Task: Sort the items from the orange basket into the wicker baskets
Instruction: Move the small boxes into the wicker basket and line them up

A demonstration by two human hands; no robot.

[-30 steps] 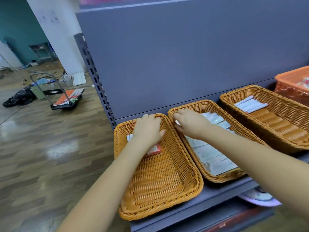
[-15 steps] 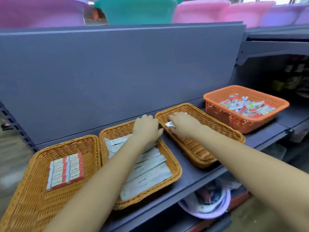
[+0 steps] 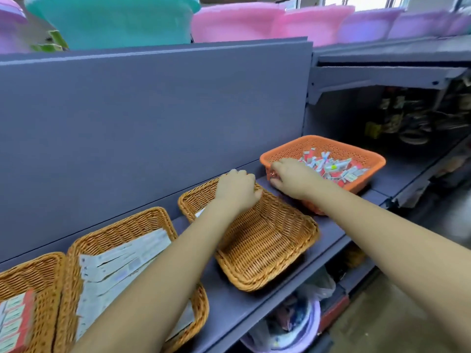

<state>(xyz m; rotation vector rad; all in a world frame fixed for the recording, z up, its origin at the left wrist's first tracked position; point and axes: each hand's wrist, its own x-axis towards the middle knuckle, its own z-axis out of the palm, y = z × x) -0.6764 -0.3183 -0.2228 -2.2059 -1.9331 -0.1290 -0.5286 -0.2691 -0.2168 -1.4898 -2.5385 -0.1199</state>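
Currently, your right hand rests on the near-left rim of the orange basket, fingers curled over it; whether it pinches anything cannot be determined. Your left hand lies knuckles-up over the far end of the rightmost wicker basket; its grip is hidden. Mixed small packets fill the orange basket. Two more wicker baskets sit leftward on the shelf.

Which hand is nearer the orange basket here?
Right. The right hand is at the orange basket, over its near-left rim; the left hand is over the neighbouring wicker basket, short of it.
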